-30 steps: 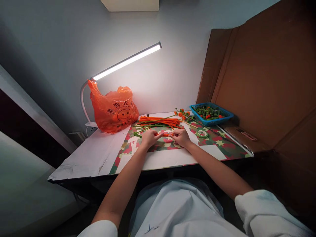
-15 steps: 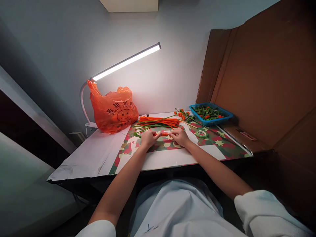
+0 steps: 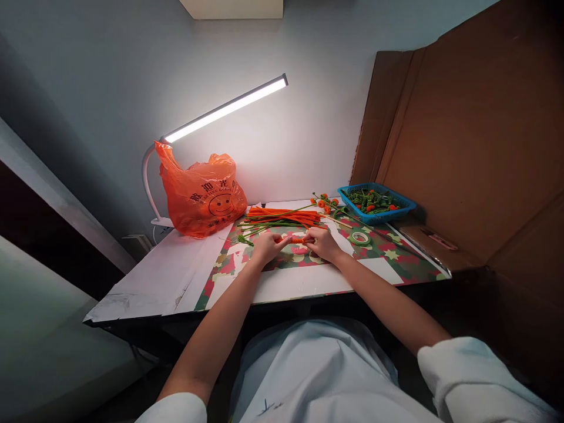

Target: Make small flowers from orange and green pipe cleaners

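Between my hands, over the front half of the table, is a short orange coiled pipe cleaner (image 3: pixel 298 240). My left hand (image 3: pixel 267 247) pinches its left end between thumb and fingers, and my right hand (image 3: pixel 324 243) pinches the right end. Just beyond the hands lies a bundle of straight orange pipe cleaners (image 3: pixel 282 216), with green stems (image 3: pixel 282 224) along its near side. A small green tuft (image 3: pixel 244 240) rests left of my left hand. To the right of my right hand is a roll of pale green tape (image 3: pixel 360 238).
An orange plastic bag (image 3: pixel 202 200) stands at the back left beside a lit lamp (image 3: pixel 227 108). Orange flowers (image 3: pixel 326 204) lie near a blue basket (image 3: pixel 405 210) of green and orange pieces. A cardboard panel (image 3: pixel 462 135) rises along the right side.
The coiled piece and my fingertips have shifted very slightly to the right. Both hands keep their pinch; the other things stay in place.
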{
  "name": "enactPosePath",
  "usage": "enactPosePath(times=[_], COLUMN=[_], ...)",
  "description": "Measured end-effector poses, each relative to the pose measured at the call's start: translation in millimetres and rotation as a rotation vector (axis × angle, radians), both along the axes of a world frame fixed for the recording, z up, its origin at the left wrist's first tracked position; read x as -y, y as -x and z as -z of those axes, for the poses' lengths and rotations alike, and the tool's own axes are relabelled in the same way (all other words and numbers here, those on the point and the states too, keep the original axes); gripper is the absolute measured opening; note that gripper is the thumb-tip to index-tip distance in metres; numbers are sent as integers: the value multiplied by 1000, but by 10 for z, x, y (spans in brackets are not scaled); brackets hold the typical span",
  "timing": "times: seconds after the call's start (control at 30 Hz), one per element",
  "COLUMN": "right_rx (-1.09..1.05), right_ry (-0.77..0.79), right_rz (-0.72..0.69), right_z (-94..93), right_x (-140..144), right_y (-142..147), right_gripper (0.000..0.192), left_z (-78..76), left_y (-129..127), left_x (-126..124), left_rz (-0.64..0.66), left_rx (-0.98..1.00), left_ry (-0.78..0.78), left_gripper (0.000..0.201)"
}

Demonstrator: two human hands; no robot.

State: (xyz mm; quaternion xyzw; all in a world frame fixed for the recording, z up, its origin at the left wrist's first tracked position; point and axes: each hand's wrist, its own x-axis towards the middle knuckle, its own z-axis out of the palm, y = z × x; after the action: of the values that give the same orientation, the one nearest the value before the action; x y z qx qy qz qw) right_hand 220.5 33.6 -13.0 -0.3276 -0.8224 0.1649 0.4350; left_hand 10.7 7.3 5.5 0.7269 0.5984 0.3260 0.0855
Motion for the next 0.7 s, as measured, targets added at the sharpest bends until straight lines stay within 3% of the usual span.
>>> enactPosePath(times=[0.13,0.27,0.37,0.43,0.7], right_rx=[26,-14,-76,-121,-326], right_ry=[-143,-133,-18,76,444], right_rz=[40,110,189,218,131], right_z=[4,37,66,82,117], right_x=[-3,12,20,25,42], right_y=[14,30,51,65,115], right_gripper=[16,12,4,10,28], left_z=[3,4,-3,-10,-7], left_y=[3,-3,-14,-23,-49], left_x=[-8,-12,3,18,38], left_rz=[55,55,27,13,-55], left_rx=[81,96,62,32,-76], left_ry=[-3,-20,-41,-58,-108], left_gripper=[56,54,55,54,53])
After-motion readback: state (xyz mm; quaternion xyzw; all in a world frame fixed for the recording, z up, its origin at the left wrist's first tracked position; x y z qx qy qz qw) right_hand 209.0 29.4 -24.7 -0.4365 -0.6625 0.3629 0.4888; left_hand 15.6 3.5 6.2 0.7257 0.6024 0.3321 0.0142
